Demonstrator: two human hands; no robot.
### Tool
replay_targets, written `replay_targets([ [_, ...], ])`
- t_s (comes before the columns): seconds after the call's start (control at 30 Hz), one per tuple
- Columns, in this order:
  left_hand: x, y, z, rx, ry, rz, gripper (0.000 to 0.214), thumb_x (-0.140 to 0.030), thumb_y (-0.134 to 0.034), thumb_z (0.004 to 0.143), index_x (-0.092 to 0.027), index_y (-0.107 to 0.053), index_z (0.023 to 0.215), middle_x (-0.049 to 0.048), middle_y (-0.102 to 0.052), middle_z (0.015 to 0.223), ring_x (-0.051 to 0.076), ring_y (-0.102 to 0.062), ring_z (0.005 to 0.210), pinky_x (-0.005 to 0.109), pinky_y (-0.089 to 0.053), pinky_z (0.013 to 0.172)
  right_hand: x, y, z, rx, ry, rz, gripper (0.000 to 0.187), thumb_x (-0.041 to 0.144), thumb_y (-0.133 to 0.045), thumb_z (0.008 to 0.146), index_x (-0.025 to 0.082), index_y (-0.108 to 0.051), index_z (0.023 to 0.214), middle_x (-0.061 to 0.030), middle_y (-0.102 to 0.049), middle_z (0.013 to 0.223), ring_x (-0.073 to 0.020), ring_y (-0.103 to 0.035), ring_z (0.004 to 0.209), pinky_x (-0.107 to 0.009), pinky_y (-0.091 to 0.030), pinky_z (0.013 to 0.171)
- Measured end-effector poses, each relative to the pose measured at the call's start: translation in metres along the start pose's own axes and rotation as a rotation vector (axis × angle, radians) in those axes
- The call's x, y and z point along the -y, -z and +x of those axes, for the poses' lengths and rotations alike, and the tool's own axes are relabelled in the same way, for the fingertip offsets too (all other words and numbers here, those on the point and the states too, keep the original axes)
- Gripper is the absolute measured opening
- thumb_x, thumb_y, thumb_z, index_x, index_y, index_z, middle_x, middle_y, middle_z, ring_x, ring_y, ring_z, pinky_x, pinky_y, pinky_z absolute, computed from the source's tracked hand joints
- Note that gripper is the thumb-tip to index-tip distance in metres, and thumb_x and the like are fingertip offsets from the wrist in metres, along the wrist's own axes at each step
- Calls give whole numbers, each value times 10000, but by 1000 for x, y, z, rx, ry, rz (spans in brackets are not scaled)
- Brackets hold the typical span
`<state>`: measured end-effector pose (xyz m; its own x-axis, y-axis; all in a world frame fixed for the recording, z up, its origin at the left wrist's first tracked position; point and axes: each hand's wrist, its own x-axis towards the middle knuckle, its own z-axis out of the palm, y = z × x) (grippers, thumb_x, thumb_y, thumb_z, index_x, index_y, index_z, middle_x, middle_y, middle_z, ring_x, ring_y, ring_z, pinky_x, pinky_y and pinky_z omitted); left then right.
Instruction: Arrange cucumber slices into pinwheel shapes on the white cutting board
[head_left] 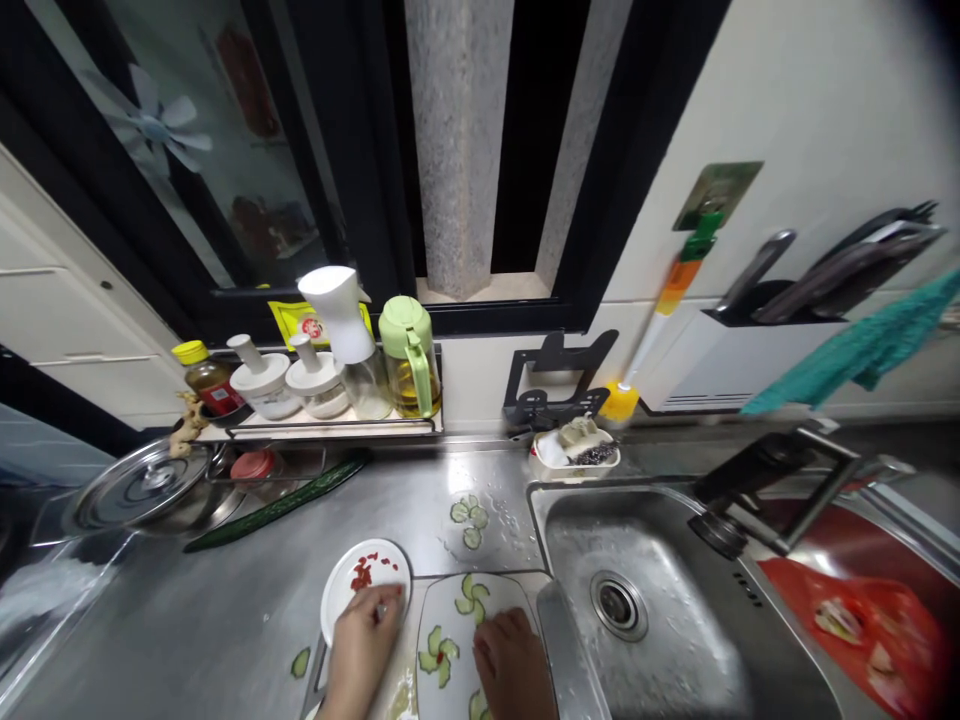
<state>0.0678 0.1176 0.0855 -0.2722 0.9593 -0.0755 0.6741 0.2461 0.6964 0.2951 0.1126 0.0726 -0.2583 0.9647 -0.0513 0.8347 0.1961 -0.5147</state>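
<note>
My left hand (366, 640) is over the near edge of a small round white plate (335, 590) that holds chopped red pieces (362, 573). Its thumb and fingers are pinched, with a speck of red at the tips; what they hold is too small to name. My right hand (514, 660) rests over a white rectangular plate (442, 608), its fingers curled beside cucumber slices (471, 597) fanned like a flower. What is under those fingers is hidden. A second cucumber flower (439, 657) on this plate has a red centre. A third is partly cut off below.
Loose cucumber slices (470, 515) lie on the wet counter, another slice (300, 662) at left. Behind lies a whole cucumber (277, 508), below a rack of jars and an oil bottle (409, 370). A knife blade (570, 650) borders the sink (660, 540) at right.
</note>
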Motion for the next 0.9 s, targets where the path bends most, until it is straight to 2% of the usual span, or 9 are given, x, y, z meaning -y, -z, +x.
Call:
replay_targets([
  [0.1, -27, -22, -2, 89, -138, -94, 253, -336, -482, 847, -226, -708, 817, 47, -735, 920, 168, -675, 874, 266, -504, 823, -7, 5, 7, -30, -53, -16, 148, 109, -541, 810, 212, -625, 744, -21, -644, 804, -212, -507, 889, -320, -342, 757],
  [0.2, -47, -42, -2, 161, -237, -68, 229, -264, -479, 852, -229, -704, 827, 48, -723, 893, 167, -667, 858, 277, -504, 807, -9, 10, 12, -42, -113, -30, 160, 111, -532, 822, 209, -637, 752, -28, -649, 817, -222, -511, 904, -321, -342, 748],
  [0.37, -54, -63, -2, 242, -325, 34, 240, -204, -455, 861, -227, -694, 854, 51, -703, 875, 172, -647, 853, 289, -494, 786, -6, 17, 16, -25, -143, -35, 184, 131, -498, 855, 200, -644, 768, -43, -661, 841, -234, -519, 920, -326, -350, 755],
  [0.67, -58, -69, -1, 261, -364, 119, 283, -141, -429, 860, -219, -701, 875, 53, -690, 872, 163, -626, 849, 281, -482, 786, -1, 16, 23, -48, -111, -29, 177, 130, -497, 859, 210, -638, 786, -26, -668, 835, -224, -534, 890, -330, -359, 811],
  [0.9, -63, -71, 1, 265, -335, 170, 271, -145, -437, 853, -220, -697, 867, 50, -688, 868, 178, -630, 862, 287, -485, 784, 4, 17, 30, -55, -124, 17, 151, 116, -522, 838, 208, -637, 804, -23, -674, 888, -229, -534, 945, -320, -372, 807],
])
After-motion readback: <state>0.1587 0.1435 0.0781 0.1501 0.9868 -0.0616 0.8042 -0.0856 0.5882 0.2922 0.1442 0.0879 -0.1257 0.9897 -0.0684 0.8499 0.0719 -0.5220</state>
